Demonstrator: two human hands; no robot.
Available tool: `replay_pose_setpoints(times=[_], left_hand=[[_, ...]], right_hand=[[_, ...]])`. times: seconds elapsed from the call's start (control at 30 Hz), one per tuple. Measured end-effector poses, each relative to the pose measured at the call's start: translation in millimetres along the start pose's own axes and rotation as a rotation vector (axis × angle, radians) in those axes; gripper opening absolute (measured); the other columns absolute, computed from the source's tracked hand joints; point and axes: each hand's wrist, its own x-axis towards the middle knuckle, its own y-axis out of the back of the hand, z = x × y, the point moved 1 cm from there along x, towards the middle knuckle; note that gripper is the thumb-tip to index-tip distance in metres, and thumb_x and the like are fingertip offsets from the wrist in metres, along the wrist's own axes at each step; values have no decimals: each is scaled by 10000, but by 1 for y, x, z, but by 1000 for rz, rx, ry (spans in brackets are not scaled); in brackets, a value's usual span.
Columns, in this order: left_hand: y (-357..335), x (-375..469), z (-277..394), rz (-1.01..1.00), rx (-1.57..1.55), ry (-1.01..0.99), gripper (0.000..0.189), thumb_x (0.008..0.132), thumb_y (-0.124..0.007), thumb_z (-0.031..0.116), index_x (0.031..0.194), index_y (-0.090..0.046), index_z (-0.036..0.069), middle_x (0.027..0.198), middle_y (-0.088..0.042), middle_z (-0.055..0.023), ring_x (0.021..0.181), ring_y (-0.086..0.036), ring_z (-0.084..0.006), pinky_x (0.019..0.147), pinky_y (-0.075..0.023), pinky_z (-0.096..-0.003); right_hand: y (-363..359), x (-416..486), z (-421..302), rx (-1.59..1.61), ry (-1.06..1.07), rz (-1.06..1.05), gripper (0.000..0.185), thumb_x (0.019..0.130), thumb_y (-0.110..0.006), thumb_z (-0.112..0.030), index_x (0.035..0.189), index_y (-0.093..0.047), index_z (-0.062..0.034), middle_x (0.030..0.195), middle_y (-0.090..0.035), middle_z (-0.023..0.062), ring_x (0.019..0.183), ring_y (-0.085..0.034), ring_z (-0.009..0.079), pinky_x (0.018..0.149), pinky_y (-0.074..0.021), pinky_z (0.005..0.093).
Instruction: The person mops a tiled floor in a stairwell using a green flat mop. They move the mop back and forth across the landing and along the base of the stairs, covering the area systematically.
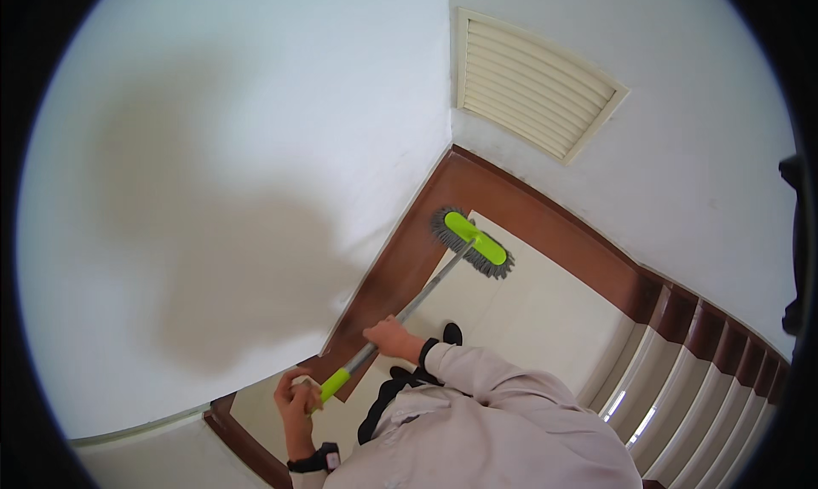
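A mop with a lime-green head plate and grey chenille strands (476, 241) rests where the reddish-brown floor border meets the cream floor tile (543, 284). Its grey pole (422, 296) runs down and left towards me. My right hand (388, 337), with a black band at the wrist, is closed round the middle of the pole. At the lime-green grip (334, 385) near the pole's end is my left hand (299, 393), its fingers curled there and a dark watch on its wrist. Something pale shows between the left fingers, too small to name.
White walls meet in a corner, with a cream louvred vent (533, 83) on the right one. Stairs with brown edging (703, 335) go off at the lower right. A wall edge (204, 407) juts in at the lower left. My black shoe (452, 334) stands on the tile.
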Motion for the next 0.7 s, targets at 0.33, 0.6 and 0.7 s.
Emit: replay_pose_setpoints(times=[0.33, 0.6, 0.7], left_hand=[[-200, 75, -38, -549, -35, 256, 91, 941, -587, 76, 935, -627, -5, 624, -518, 51, 480, -398, -8, 441, -275, -203], [-194, 45, -32, -406, 130, 246, 98, 915, -638, 105, 922, -648, 8, 591, -480, 75, 497, -410, 0, 446, -295, -196], [-135, 20, 1, -271, 320, 192, 124, 901, -632, 109, 919, -657, -10, 594, -468, 73, 495, -402, -2, 439, -285, -196]], right_hand=[[91, -89, 195, -192, -327, 251, 174, 703, -670, -46, 819, -605, -158, 835, -655, 62, 922, -634, 281, 845, -433, 432], [62, -100, 188, -150, -353, 369, 259, 601, -713, -48, 764, -580, -200, 794, -610, 18, 906, -588, 276, 840, -401, 431], [37, -77, 123, -46, -195, 358, 189, 633, -656, -39, 753, -599, -173, 790, -641, 49, 840, -618, 303, 759, -433, 455]])
